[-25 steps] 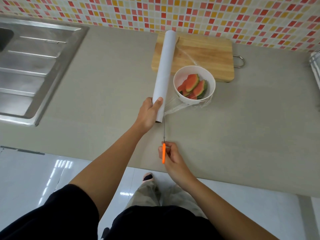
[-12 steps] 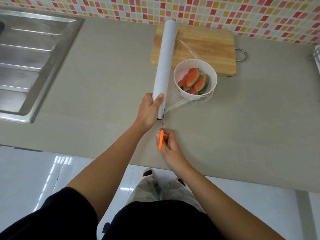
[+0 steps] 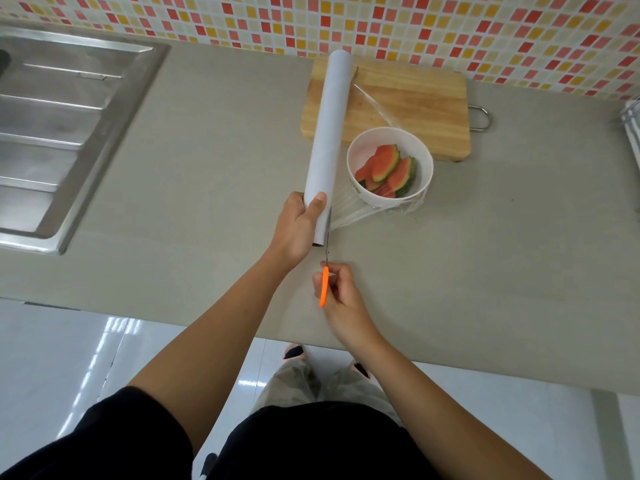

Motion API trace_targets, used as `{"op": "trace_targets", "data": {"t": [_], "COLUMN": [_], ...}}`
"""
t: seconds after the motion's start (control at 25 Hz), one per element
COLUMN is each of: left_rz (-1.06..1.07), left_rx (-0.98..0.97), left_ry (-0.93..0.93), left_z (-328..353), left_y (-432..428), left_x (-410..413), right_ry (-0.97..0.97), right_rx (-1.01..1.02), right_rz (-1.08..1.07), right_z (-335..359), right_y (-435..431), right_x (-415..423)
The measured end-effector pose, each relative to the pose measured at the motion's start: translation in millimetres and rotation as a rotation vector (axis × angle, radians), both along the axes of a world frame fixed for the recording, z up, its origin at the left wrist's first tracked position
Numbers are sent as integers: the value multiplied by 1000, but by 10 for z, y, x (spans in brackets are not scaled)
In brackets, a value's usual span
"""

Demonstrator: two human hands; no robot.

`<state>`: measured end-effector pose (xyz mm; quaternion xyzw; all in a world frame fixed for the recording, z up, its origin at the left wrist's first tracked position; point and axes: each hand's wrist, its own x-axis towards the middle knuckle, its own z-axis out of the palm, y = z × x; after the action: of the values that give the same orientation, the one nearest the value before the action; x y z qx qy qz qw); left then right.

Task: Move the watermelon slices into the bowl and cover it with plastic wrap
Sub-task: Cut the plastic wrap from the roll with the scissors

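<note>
Gripped the white roll of plastic wrap (image 3: 329, 133) at its near end with the left hand (image 3: 298, 230), fingers curled round the tube and thumb pressed across its top. Held the roll lengthwise, pointing away from the body over the grey countertop (image 3: 207, 174), far end across the left edge of the wooden cutting board (image 3: 415, 98). Grasped orange-handled scissors (image 3: 324, 287) in the right hand (image 3: 341, 292), fingers curled round the handle, just below the left hand. Pointed the thin blades forward along the right side of the roll's near end, right where the clear film (image 3: 360, 216) left the tube; could not tell how wide the blades stood, seen edge-on. Found the film stretched from the roll to the white bowl (image 3: 428, 168), bunched in creases at the near side and clinging to the bowl's near wall. Found the watermelon slices (image 3: 386, 168) inside the bowl, red flesh up, green rinds overlapping. Noted the bowl standing on the countertop at the board's near edge. Noted a steel sink (image 3: 69, 133) well off to the left and a red-and-yellow tiled wall (image 3: 381, 22) behind.
</note>
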<state>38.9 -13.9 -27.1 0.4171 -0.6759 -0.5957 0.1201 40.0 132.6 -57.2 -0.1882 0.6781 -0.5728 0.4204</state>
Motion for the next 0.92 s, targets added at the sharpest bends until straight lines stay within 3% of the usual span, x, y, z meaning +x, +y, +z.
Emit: {"op": "trace_targets", "data": {"t": [0.24, 0.92], "left_rz": [-11, -58], "left_rx": [-109, 39], "left_ry": [-37, -18], "left_z": [44, 34], "left_y": [-15, -31], "left_x": [-30, 29], "right_ry": [-49, 15], "right_rx": [-14, 14], "right_rz": [-26, -59], "right_z": [65, 95], "right_y": [-65, -317], "right_x": [-73, -466]}}
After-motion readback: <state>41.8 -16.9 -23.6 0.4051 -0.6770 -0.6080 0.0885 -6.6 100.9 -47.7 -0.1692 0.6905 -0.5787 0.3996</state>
